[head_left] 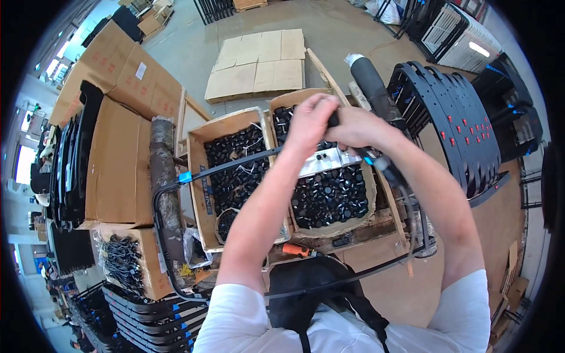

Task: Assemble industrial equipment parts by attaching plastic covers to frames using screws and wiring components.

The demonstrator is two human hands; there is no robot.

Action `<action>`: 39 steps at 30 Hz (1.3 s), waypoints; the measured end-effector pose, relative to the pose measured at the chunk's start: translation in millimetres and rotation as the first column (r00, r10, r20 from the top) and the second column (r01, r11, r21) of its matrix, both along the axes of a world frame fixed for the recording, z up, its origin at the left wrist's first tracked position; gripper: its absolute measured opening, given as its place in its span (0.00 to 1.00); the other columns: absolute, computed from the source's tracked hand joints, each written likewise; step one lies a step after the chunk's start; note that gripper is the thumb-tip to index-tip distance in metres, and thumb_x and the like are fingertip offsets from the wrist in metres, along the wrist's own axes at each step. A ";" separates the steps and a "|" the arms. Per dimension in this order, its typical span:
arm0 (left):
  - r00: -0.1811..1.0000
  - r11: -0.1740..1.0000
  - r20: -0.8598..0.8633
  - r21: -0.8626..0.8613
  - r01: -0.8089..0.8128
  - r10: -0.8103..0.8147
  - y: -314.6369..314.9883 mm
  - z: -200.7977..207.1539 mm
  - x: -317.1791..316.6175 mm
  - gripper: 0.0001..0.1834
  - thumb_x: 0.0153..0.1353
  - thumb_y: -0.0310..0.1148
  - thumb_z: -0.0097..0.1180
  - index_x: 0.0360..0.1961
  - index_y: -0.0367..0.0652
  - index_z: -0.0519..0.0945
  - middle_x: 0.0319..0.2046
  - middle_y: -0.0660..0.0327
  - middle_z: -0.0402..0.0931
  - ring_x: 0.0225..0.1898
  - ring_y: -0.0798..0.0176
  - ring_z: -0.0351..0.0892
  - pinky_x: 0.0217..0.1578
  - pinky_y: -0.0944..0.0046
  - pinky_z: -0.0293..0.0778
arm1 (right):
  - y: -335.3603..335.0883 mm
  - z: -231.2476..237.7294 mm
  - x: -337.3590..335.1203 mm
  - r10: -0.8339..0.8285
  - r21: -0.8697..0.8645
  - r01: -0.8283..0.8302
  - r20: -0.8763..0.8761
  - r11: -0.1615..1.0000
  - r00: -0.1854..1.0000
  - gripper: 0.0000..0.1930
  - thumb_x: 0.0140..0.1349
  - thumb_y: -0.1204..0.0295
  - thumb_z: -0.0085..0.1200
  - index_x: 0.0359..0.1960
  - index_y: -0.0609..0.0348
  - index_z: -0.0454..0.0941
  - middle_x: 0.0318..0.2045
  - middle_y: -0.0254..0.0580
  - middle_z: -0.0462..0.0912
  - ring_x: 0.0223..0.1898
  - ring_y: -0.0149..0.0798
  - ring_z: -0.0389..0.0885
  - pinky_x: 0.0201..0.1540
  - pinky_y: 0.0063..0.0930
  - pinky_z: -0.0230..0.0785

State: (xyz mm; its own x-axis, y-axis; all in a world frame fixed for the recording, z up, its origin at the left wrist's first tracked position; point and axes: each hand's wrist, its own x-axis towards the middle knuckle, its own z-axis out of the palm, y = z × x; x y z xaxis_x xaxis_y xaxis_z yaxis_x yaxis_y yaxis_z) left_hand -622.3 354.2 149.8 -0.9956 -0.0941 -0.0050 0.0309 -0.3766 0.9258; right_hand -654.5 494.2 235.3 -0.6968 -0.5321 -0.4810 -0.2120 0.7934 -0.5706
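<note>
My left hand (313, 122) and my right hand (357, 126) meet above the right-hand box of parts. Both have bent, closed fingers. Between them shows a small black part (333, 119), mostly covered by the fingers, so its kind is unclear. Beneath the hands lies a silver metal bar (329, 160) with small black knobs on it. A black tubular frame (220, 166) with blue tape (185, 177) runs behind my left forearm and loops round in front of my body. Black round-headed screw feet (332, 197) fill the box below.
A second cardboard box (200, 215) of black parts stands to the left. An orange-and-black hand tool (297, 250) lies near my body. Stacked black frames (453, 126) stand right. Tall cartons (118, 76) and a box of cables (122, 259) are left. Flattened cardboard (256, 65) lies ahead.
</note>
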 end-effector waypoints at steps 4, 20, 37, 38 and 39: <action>0.994 0.993 0.016 -0.029 -0.110 0.111 -72.9 4.9 31.0 0.12 0.73 0.38 0.60 0.42 0.40 0.86 0.38 0.64 0.83 0.43 0.69 0.78 0.49 0.64 0.75 | -75.3 -9.4 21.9 0.049 0.034 -0.047 -0.059 0.998 0.997 0.14 0.54 0.63 0.56 0.25 0.64 0.83 0.18 0.46 0.85 0.23 0.43 0.87 0.31 0.39 0.78; 0.996 0.997 -0.051 0.032 -0.068 0.070 -123.2 -31.7 50.8 0.12 0.74 0.39 0.58 0.43 0.41 0.84 0.39 0.65 0.82 0.44 0.70 0.77 0.50 0.65 0.73 | -136.7 -18.6 48.4 0.045 0.258 -0.014 -0.115 0.966 0.992 0.19 0.60 0.59 0.53 0.31 0.63 0.88 0.23 0.47 0.88 0.32 0.44 0.90 0.42 0.40 0.80; 0.999 0.997 -0.007 0.061 -0.052 0.053 -125.5 -41.9 53.6 0.14 0.74 0.43 0.59 0.44 0.42 0.85 0.40 0.65 0.81 0.45 0.69 0.77 0.51 0.65 0.73 | -138.7 -51.7 32.1 0.018 0.137 -0.023 0.036 0.990 0.999 0.16 0.57 0.63 0.55 0.32 0.66 0.86 0.24 0.46 0.87 0.30 0.40 0.89 0.37 0.35 0.80; 0.999 0.996 -0.009 0.074 -0.042 0.043 -125.0 -41.4 50.8 0.14 0.74 0.43 0.59 0.44 0.42 0.84 0.40 0.64 0.81 0.44 0.68 0.78 0.50 0.64 0.74 | -135.6 -58.7 27.4 -0.001 0.034 -0.001 0.062 0.999 0.998 0.14 0.55 0.65 0.57 0.31 0.67 0.85 0.24 0.45 0.87 0.28 0.39 0.87 0.35 0.34 0.79; 0.999 0.996 -0.005 0.086 -0.035 0.036 -125.6 -40.6 51.6 0.15 0.74 0.43 0.58 0.44 0.41 0.84 0.40 0.64 0.82 0.44 0.68 0.78 0.49 0.63 0.75 | -142.6 -46.2 32.6 0.062 0.140 -0.066 0.027 0.988 0.998 0.12 0.53 0.68 0.60 0.32 0.67 0.84 0.26 0.43 0.86 0.27 0.38 0.86 0.35 0.34 0.77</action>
